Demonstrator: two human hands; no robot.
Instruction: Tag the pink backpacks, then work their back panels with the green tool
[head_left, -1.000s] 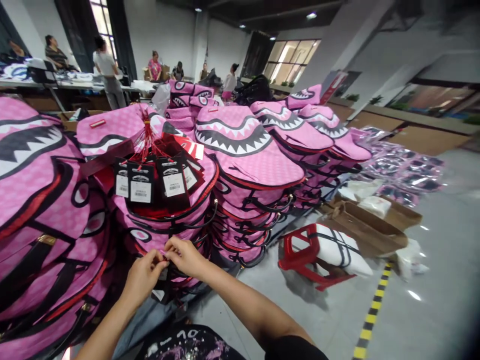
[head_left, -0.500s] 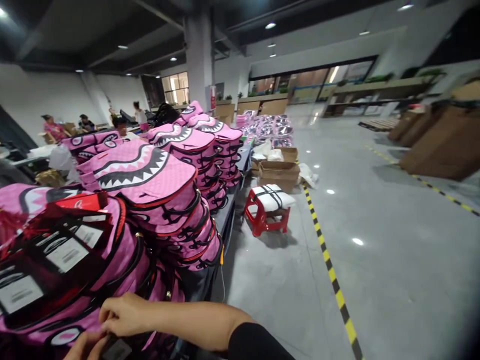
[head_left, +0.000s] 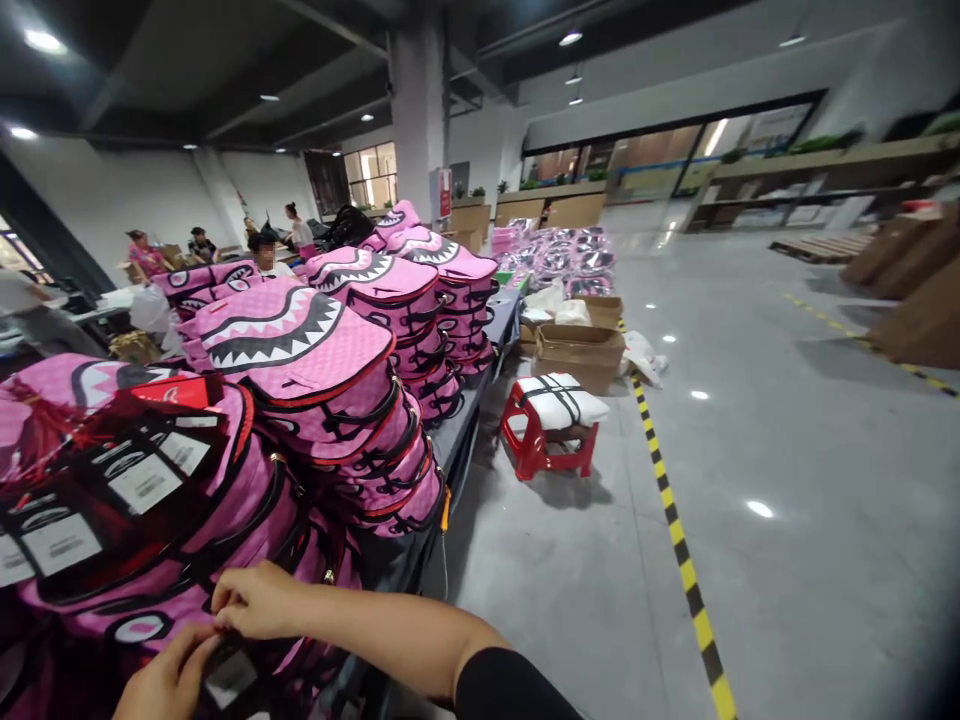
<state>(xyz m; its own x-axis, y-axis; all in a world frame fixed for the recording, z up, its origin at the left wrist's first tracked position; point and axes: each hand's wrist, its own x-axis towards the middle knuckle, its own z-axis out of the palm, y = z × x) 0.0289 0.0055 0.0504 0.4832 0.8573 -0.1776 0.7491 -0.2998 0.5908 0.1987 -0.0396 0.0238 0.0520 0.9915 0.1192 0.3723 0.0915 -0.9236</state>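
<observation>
By the near bags (head_left: 251,490) | pinching with left hand (head_left: 166,678) and right hand (head_left: 259,600), nearly closed, apparently on upper end of tag (head_left: 230,680); exact hold hidden | located just below both, in front of bags | likely mid-adjustment of tag | calls for fine, steady two-handed control

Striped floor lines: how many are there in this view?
2: a near line right of the red stool, and a far line toward the picture's right edge. More may be hidden.

The grey floor (head_left: 750,440) is crossed by striped tape (head_left: 679,546). Lamps (head_left: 45,42) are set in the dark ceiling (head_left: 187,60) above white walls (head_left: 82,185).
</observation>
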